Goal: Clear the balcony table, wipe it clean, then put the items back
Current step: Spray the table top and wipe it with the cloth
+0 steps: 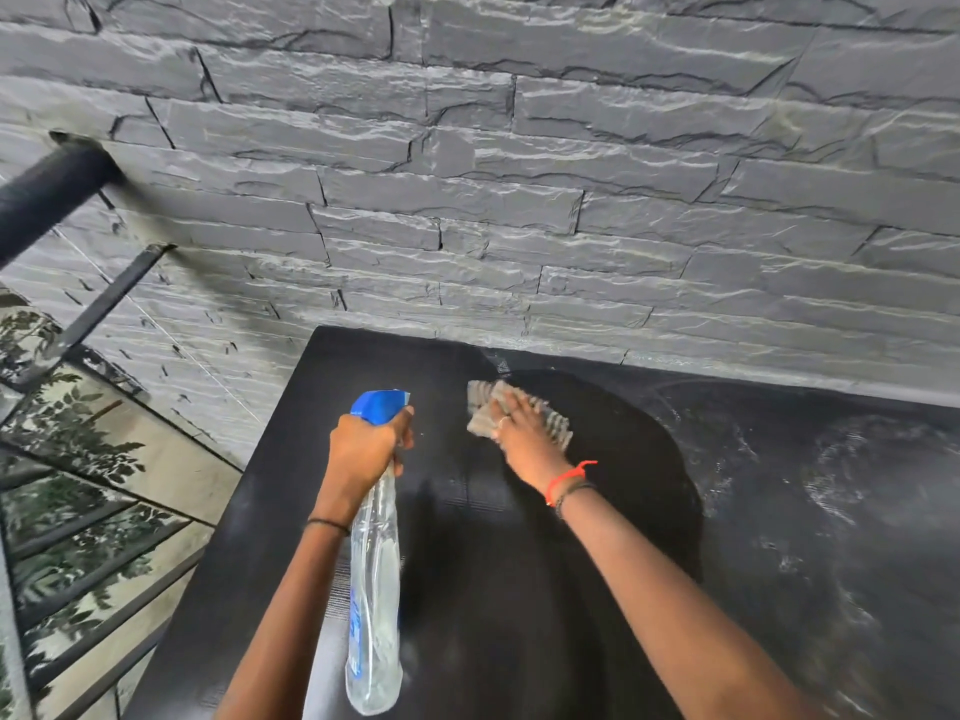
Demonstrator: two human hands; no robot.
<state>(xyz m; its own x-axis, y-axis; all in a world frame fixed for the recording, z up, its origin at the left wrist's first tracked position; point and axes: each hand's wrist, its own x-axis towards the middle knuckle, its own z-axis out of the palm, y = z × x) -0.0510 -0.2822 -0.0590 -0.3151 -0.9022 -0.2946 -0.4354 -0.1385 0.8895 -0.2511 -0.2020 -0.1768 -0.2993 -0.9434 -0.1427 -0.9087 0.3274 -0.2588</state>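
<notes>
Black matte rectangular tabletop [519,589]: far edge tight against grey rough stone wall [519,200], left edge beside black metal railing [78,324], bare surface to the right w/ wet smears. Left hand [363,449] grips clear plastic spray bottle w/ blue trigger head [375,589]. Right hand [522,433], fingers flat, presses grey ribbed cloth [519,413] near far edge, mid-table.

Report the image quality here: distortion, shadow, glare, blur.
Head view: wide-angle distortion bows the courses of the stone wall and the far edge of the table; a rounded dark patch, likely shadow, lies around the right hand and cloth; pale streaky sheen covers the table's right part; the black railing looks soft; left hand and spray bottle read sharp.
</notes>
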